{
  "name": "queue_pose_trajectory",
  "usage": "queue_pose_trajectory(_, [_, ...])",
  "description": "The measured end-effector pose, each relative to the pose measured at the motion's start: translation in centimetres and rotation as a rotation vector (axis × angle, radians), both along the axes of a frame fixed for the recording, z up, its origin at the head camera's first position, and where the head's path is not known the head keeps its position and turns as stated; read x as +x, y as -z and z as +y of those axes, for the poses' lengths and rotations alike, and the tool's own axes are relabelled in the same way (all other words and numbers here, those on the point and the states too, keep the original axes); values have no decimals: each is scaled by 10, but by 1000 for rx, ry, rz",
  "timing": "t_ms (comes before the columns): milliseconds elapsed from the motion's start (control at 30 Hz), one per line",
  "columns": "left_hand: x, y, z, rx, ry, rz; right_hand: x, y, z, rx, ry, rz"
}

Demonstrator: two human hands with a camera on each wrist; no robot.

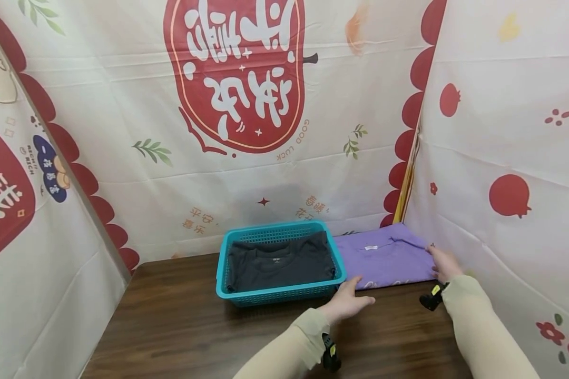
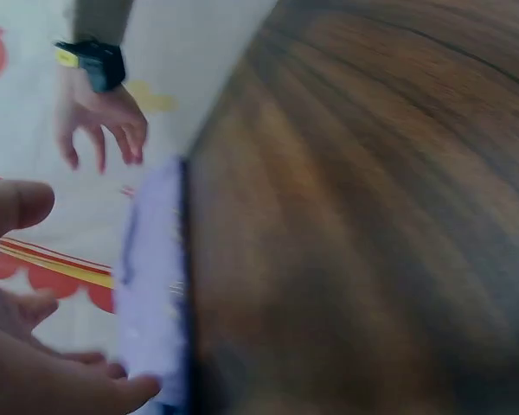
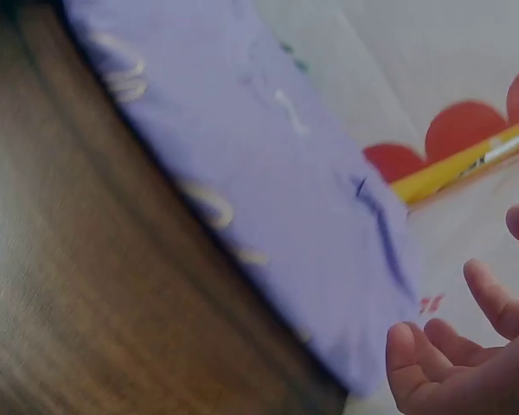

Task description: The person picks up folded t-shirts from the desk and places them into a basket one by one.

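A folded purple shirt (image 1: 384, 260) lies on the table at the back right, a small white label at its neckline. My left hand (image 1: 347, 303) hovers by its near left corner, beside the basket, fingers spread. At the shirt's right edge is my right hand (image 1: 444, 263), its fingers loosely bent; in the right wrist view these fingers (image 3: 406, 363) appear beside the purple cloth, and I cannot tell whether they touch it. Neither hand holds anything. Left of the shirt stands a teal plastic basket (image 1: 284, 291) with a folded dark grey shirt (image 1: 277, 266) inside.
The brown wooden table (image 1: 180, 316) ends against a printed cloth backdrop (image 1: 123, 221) at the back. On the right, a cloth side wall (image 1: 483, 237) stands close to my right arm. A yellow strip (image 1: 404, 195) runs up the back right corner.
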State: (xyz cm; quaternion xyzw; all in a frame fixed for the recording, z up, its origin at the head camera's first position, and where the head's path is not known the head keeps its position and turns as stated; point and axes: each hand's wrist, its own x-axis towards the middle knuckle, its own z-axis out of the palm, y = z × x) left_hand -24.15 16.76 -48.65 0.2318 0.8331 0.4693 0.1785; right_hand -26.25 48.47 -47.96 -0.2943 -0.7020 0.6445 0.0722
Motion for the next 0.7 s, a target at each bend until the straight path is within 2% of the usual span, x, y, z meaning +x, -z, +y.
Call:
queue_pose_trajectory(133, [-2,25,5,-2,-131,-67,5,12,7,-98,-42,-43])
queue_pose_trajectory(267, [-7,40,6,65,-183,-138,12,18,9,-203,-166,-61])
queue_pose_trajectory(367, [-10,42,5,150,-197,-175,14,21,8,-272,-212,-50])
queue_pose_trajectory(467, [-11,42,4,220,-197,-209,14,25,8,-334,-213,-35])
queue_pose_trajectory(633, [-14,40,3,249,-176,-270,10,35,13,-410,-209,1])
queue_pose_trajectory(700, [-15,40,2,250,-167,-291,7,40,16,-475,-203,18])
